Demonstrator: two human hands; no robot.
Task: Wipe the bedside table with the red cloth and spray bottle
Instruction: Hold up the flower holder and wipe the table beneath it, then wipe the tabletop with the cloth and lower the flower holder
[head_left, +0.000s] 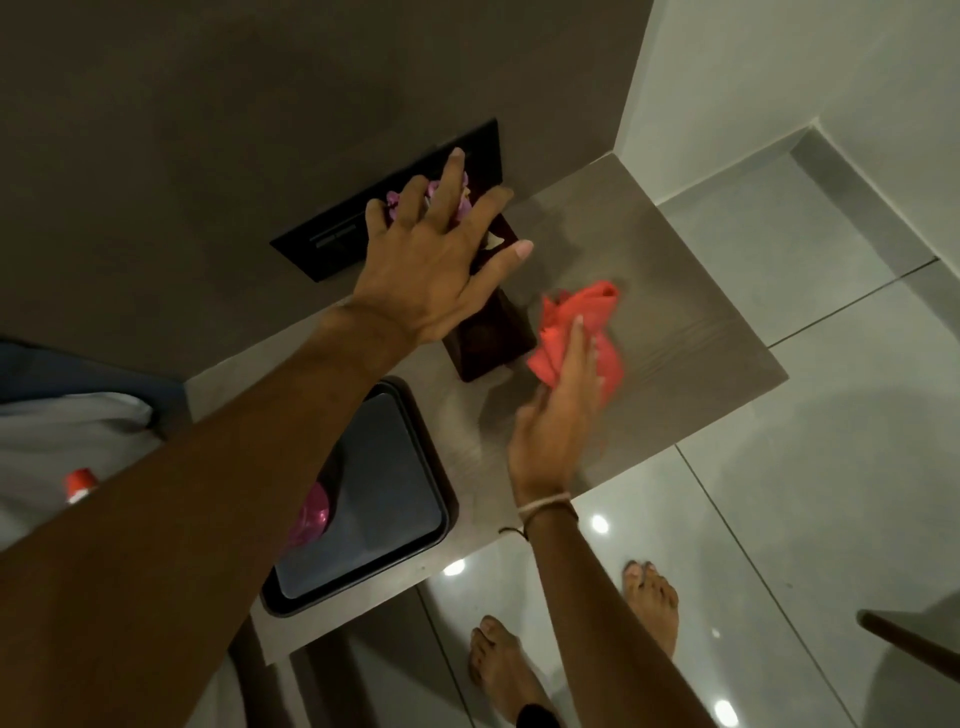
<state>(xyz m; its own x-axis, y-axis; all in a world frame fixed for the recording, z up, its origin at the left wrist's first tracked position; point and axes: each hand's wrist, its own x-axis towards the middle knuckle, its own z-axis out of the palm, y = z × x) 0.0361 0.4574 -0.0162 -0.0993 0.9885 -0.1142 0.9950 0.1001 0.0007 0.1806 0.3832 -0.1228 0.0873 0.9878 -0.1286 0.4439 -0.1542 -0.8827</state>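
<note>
Your left arm (208, 493) is reaching out, left hand (436, 260) splay-fingered over the dark box (491, 338); your right hand (558, 421) is pressing the red cloth (576, 317) straight-fingered onto the bedside table (701, 312).

dark tray (384, 467) holding pink object (311, 514) | brown box (491, 332) beyond tray | black wall panel (322, 244) | glossy floor tiles (779, 519)

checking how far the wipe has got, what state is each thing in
crumpled red cloth: on the grey wooden bedside table, pressed down by the right hand
right hand: fingers straight on the cloth
left hand: fingers spread, over the dark brown box
red-capped spray bottle: set aside at left, unheld
dark rectangular tray: on the table, pink thing inside
</note>
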